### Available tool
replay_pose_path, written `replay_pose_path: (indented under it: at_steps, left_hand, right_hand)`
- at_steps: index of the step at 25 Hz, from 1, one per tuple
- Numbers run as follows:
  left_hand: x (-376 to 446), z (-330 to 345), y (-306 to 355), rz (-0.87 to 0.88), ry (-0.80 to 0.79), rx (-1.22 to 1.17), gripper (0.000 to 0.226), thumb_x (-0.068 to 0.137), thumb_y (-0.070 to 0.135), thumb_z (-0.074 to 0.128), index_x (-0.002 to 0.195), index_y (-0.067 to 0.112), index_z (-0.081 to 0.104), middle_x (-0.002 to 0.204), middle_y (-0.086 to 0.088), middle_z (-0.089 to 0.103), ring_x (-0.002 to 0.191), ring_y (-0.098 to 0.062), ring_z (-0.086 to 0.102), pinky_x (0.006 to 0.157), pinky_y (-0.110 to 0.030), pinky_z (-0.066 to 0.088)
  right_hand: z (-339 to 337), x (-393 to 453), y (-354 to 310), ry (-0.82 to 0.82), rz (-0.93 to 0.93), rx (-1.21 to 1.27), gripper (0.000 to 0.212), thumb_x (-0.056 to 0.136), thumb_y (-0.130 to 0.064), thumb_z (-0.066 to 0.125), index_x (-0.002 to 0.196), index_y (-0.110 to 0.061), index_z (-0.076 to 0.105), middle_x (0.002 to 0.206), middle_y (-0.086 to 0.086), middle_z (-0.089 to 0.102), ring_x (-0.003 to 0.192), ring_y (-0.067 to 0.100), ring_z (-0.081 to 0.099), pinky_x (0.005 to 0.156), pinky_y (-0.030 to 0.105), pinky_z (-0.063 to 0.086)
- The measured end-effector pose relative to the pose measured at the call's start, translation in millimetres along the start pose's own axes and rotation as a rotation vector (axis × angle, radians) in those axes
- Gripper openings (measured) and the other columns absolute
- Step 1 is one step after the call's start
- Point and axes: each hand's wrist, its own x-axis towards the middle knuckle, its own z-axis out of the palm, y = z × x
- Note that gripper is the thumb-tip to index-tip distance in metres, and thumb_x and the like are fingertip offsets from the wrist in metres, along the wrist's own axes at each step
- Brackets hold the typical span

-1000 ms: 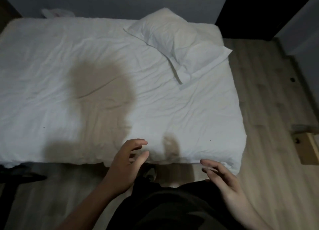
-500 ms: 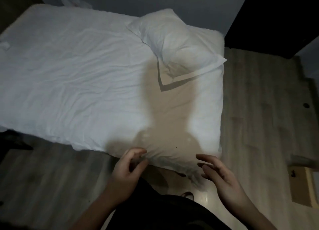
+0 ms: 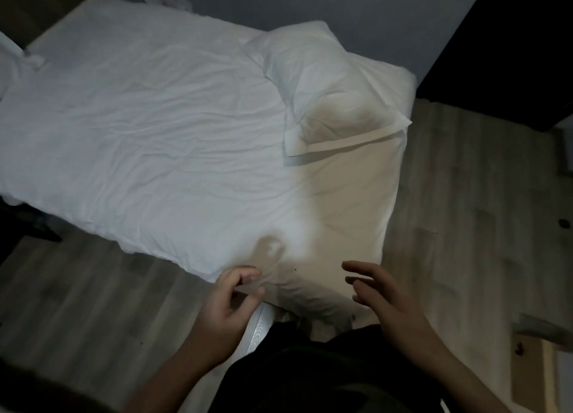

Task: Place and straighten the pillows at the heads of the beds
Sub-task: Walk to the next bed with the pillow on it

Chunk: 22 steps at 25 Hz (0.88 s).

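A white pillow (image 3: 322,83) lies askew at the far right corner of the bed (image 3: 148,127), close to the grey wall, its open flap end pointing toward me. The bed's white sheet is wrinkled, and my shadow falls over its right part. My left hand (image 3: 229,307) hovers at the bed's near edge, fingers curled and apart, holding nothing. My right hand (image 3: 381,298) is held out over the near right corner, fingers spread, empty.
Wood-look floor (image 3: 465,226) runs along the right and front of the bed. A dark doorway (image 3: 511,46) is at the upper right. A cardboard box (image 3: 539,366) sits on the floor at the lower right. Some white cloth (image 3: 167,0) lies by the wall behind the bed.
I have stepped right along the bed's near edge, so the pillow corner is now more in front of me. My shadow has shifted onto the pillow. Both hands stay empty and raised.
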Motion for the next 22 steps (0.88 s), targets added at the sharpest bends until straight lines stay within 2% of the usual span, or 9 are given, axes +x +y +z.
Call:
replay_pose_path:
  at_steps: [3, 5, 7, 10, 14, 16, 19, 22]
  left_hand:
    - [15, 23, 19, 0.008, -0.044, -0.027, 0.020, 0.096, 0.019, 0.069, 0.114, 0.026, 0.069, 0.120, 0.006, 0.067, 0.121, -0.012, 0.061, 0.099, -0.032, 0.051]
    - [29, 43, 33, -0.013, -0.025, -0.046, 0.021, 0.096, 0.017, 0.070, 0.114, 0.029, 0.069, 0.121, 0.007, 0.067, 0.121, -0.010, 0.060, 0.099, -0.030, 0.050]
    - [39, 68, 44, -0.055, 0.009, -0.076, 0.022, 0.097, 0.015, 0.069, 0.113, 0.031, 0.070, 0.122, 0.010, 0.068, 0.121, -0.005, 0.061, 0.096, -0.026, 0.052]
    - [44, 122, 57, -0.145, 0.051, -0.112, 0.021, 0.098, 0.017, 0.067, 0.114, 0.031, 0.070, 0.125, 0.018, 0.067, 0.120, 0.000, 0.061, 0.095, -0.024, 0.052]
    - [55, 220, 89, -0.255, 0.117, -0.117, 0.022, 0.099, 0.020, 0.065, 0.115, 0.035, 0.068, 0.127, 0.023, 0.065, 0.122, 0.004, 0.058, 0.103, -0.030, 0.048]
    - [63, 270, 118, -0.259, 0.176, -0.109, 0.021, 0.099, 0.023, 0.064, 0.117, 0.034, 0.067, 0.129, 0.023, 0.064, 0.123, 0.003, 0.058, 0.101, -0.027, 0.047]
    - [69, 334, 163, -0.264, 0.239, -0.101, 0.023, 0.100, 0.027, 0.063, 0.122, 0.032, 0.065, 0.134, 0.020, 0.063, 0.126, 0.000, 0.057, 0.099, -0.025, 0.045]
    - [70, 377, 191, -0.295, 0.299, -0.107, 0.024, 0.099, 0.027, 0.064, 0.122, 0.033, 0.064, 0.134, 0.020, 0.062, 0.125, 0.002, 0.057, 0.102, -0.028, 0.046]
  right_hand:
    - [-31, 1, 8, 0.037, 0.021, 0.023, 0.030, 0.097, -0.041, 0.062, 0.125, -0.048, 0.070, 0.126, -0.020, 0.073, 0.123, -0.003, 0.065, 0.105, 0.037, 0.052]
    - [-60, 6, 15, 0.058, 0.041, 0.032, 0.039, 0.087, -0.053, 0.062, 0.125, -0.046, 0.072, 0.124, -0.015, 0.075, 0.123, 0.002, 0.067, 0.105, 0.040, 0.054]
    - [-92, 16, 26, 0.067, 0.066, 0.055, 0.043, 0.082, -0.058, 0.063, 0.122, -0.046, 0.074, 0.121, -0.012, 0.077, 0.121, 0.005, 0.069, 0.100, 0.036, 0.059]
    - [-145, 38, 42, 0.005, 0.069, 0.091, 0.038, 0.083, -0.053, 0.065, 0.117, -0.044, 0.076, 0.119, -0.009, 0.078, 0.122, 0.006, 0.068, 0.092, 0.021, 0.059]
    - [-234, 81, 60, -0.136, 0.048, 0.049, 0.026, 0.096, -0.031, 0.067, 0.116, -0.045, 0.076, 0.118, -0.014, 0.077, 0.116, 0.002, 0.069, 0.087, 0.017, 0.057]
    - [-294, 99, 67, -0.194, 0.037, -0.003, 0.033, 0.101, -0.019, 0.065, 0.114, -0.047, 0.076, 0.117, -0.015, 0.077, 0.113, 0.001, 0.070, 0.090, 0.021, 0.057]
    - [-388, 116, 73, -0.238, 0.065, -0.070, 0.031, 0.100, -0.021, 0.065, 0.118, -0.044, 0.076, 0.119, -0.012, 0.076, 0.117, 0.003, 0.069, 0.103, 0.041, 0.055]
    - [-445, 148, 67, -0.276, 0.027, -0.091, 0.031, 0.102, -0.019, 0.063, 0.116, -0.043, 0.076, 0.122, -0.013, 0.077, 0.122, 0.004, 0.068, 0.104, 0.038, 0.054]
